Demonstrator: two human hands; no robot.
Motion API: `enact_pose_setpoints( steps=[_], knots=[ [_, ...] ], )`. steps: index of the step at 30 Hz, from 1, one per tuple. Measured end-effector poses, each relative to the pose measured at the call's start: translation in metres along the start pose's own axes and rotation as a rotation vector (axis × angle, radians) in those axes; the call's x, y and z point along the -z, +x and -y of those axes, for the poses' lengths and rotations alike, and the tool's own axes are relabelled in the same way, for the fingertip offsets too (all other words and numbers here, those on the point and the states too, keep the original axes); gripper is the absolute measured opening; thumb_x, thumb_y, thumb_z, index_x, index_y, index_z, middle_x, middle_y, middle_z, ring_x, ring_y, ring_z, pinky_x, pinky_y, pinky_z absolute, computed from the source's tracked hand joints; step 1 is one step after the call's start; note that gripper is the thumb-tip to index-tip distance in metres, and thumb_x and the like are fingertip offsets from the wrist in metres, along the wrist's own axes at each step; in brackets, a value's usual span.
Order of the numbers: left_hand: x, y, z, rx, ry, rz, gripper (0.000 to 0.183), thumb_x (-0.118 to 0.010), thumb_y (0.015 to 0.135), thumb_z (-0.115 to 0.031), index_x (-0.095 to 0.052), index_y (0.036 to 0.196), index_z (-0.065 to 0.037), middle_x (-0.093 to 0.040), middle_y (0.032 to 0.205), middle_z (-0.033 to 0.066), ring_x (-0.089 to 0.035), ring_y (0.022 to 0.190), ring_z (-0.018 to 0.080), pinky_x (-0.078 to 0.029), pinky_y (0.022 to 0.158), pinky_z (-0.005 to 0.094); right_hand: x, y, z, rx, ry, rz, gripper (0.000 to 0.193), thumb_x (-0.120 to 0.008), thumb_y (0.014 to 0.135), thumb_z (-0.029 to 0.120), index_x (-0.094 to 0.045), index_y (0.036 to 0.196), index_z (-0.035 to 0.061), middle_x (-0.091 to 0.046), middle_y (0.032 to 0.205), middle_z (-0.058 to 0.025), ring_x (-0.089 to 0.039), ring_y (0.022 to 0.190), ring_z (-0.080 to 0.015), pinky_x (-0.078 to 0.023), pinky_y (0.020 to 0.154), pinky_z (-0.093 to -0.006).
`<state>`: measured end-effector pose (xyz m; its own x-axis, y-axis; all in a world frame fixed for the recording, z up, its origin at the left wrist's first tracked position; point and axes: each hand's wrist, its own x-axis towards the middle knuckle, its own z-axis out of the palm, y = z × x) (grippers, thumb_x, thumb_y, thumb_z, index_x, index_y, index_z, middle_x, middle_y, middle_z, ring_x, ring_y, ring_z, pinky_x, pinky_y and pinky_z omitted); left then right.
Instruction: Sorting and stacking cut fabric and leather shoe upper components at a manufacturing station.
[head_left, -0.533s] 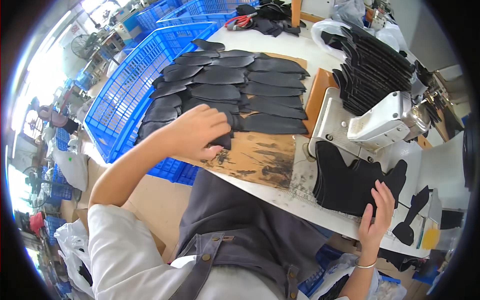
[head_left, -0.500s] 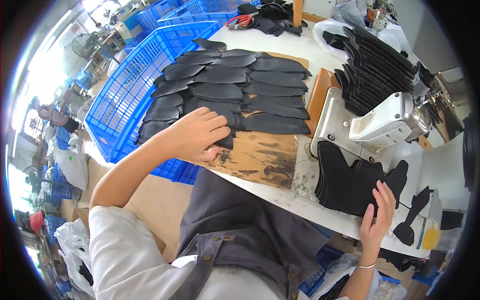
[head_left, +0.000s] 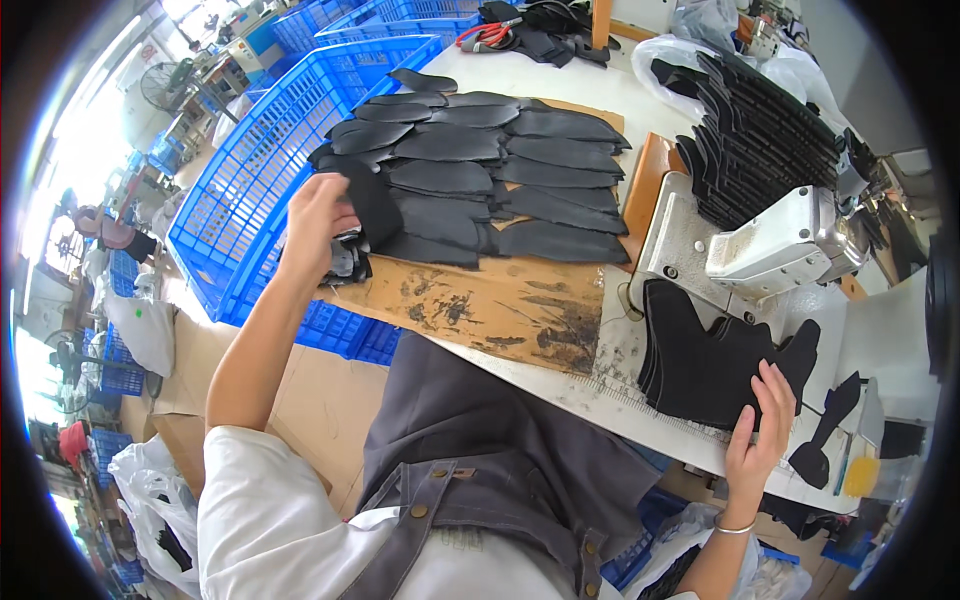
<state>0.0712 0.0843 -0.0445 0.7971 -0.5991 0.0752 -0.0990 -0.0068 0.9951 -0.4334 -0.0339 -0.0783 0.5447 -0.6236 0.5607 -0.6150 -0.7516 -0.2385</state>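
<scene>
Several rows of overlapping black leaf-shaped pieces (head_left: 445, 146) lie on a brown board (head_left: 470, 310). At the left end of the rows, my left hand (head_left: 322, 222) is closed on some black pieces (head_left: 372, 205), lifting and folding them back so that greyish undersides show. How many it holds is hidden. Toward the right, my right hand (head_left: 764, 430) rests with fingers stretched out on the edge of a stack of black cut-out pieces (head_left: 700, 365) with a wavy outline. That stack lies on the white table in front of a white sewing machine (head_left: 765, 245).
Left of the board stands a blue crate (head_left: 250, 170). A tall pile of black pieces (head_left: 765, 135) rises behind the machine. Red-handled scissors (head_left: 488, 34) lie at the back among black scraps. A loose black piece (head_left: 825, 430) lies right of my right hand.
My left hand has moved left along the rows and now holds up pieces from their left end. My right hand stays on the stack.
</scene>
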Motion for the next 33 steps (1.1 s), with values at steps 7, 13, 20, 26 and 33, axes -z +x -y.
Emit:
enact_pose_setpoints(
  steps=[7,13,20,26,33],
  knots=[
    [0.005,-0.009,-0.016,-0.33,-0.277,-0.256,0.019,-0.06,0.092,-0.019,-0.054,0.103,-0.005,-0.059,0.086,0.0045,-0.06,0.069,0.0134,-0.052,0.066,0.0265,0.001,0.0,0.002,0.017,0.001,-0.045,0.03,-0.052,0.086,0.001,-0.056,0.115,-0.0026,-0.058,0.125,-0.0184,-0.055,0.113,-0.037,-0.041,0.098,-0.0446],
    [-0.091,-0.108,-0.056,-0.368,-0.026,0.308,0.03,-0.074,0.077,0.001,-0.055,0.1,-0.004,-0.056,0.072,-0.0019,-0.056,0.071,0.0036,-0.047,0.064,0.0191,0.0,-0.013,0.039,0.055,0.284,-0.296,0.044,-0.06,0.079,0.008,-0.051,0.121,-0.0021,-0.057,0.119,-0.0238,-0.057,0.104,-0.0372,-0.046,0.091,-0.0451],
    [-0.177,-0.169,-0.058,-0.041,-0.348,1.154,0.053,-0.071,0.077,0.008,-0.045,0.123,-0.002,-0.064,0.099,0.0101,-0.063,0.092,0.0156,-0.051,0.08,0.0287,0.003,0.008,0.071,-0.274,1.02,0.212,0.044,-0.078,0.068,0.001,-0.061,0.109,-0.0011,-0.064,0.105,-0.0124,-0.063,0.097,-0.0198,-0.049,0.083,-0.0281],
    [-0.232,-0.164,-0.053,0.099,-0.08,1.251,0.027,-0.072,0.081,-0.001,-0.058,0.104,0.001,-0.061,0.091,0.0024,-0.059,0.083,0.0068,-0.048,0.074,0.0213,0.044,0.025,0.005,-0.77,1.086,0.386,0.018,-0.066,0.081,-0.005,-0.06,0.098,-0.0033,-0.067,0.085,-0.0074,-0.065,0.07,-0.0112,-0.052,0.063,-0.0237],
    [-0.256,-0.158,-0.049,0.061,0.269,1.337,0.028,-0.073,0.083,-0.015,-0.051,0.074,-0.001,-0.052,0.066,-0.003,-0.048,0.057,0.0014,-0.04,0.048,0.0201,0.065,0.061,-0.023,-0.761,0.844,0.66,0.024,-0.073,0.082,0.01,-0.059,0.095,-0.0033,-0.063,0.07,-0.0029,-0.062,0.061,-0.0069,-0.048,0.05,-0.0195]
  ],
)
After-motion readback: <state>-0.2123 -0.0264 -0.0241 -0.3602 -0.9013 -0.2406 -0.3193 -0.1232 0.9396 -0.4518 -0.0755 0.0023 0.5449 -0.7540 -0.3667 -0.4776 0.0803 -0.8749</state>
